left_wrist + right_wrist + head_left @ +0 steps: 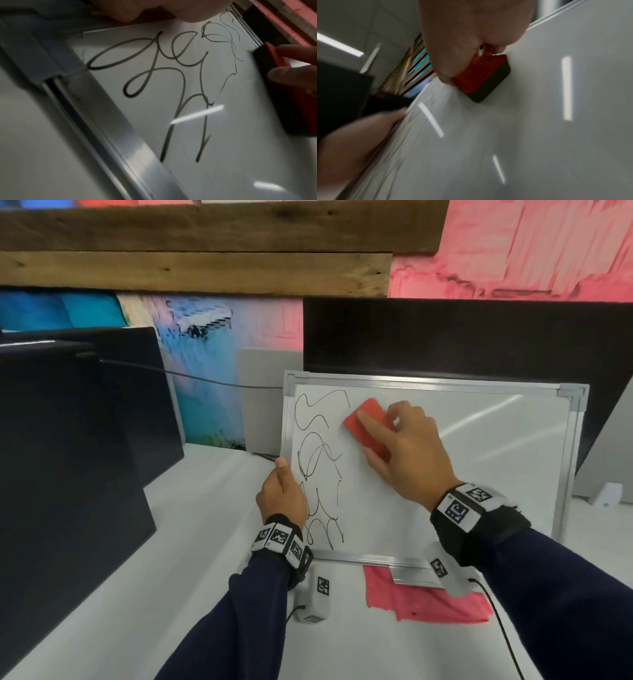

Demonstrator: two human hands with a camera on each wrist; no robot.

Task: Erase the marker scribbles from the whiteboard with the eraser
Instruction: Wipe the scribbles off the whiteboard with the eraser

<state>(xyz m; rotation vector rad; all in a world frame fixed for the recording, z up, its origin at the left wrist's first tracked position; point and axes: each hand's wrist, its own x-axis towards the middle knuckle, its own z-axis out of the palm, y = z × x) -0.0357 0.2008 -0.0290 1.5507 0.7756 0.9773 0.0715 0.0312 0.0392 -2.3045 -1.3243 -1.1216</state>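
Dark-sleeved left hand (282, 494) grips the aluminium-framed whiteboard's (445, 508) left edge; right hand (407, 453) clasps the red felt-backed eraser (368, 424). Press flat, sweep leftward over the black scribbles (318, 467).

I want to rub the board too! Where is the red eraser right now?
In the head view, the red eraser is flat against the whiteboard, upper middle, under the right hand, just right of the black scribbles.

You have: one whiteboard (445, 474), one red eraser (368, 422), one pink cloth (421, 601) on tabletop (205, 542), two hands, two dark panels left, two wooden planks above.
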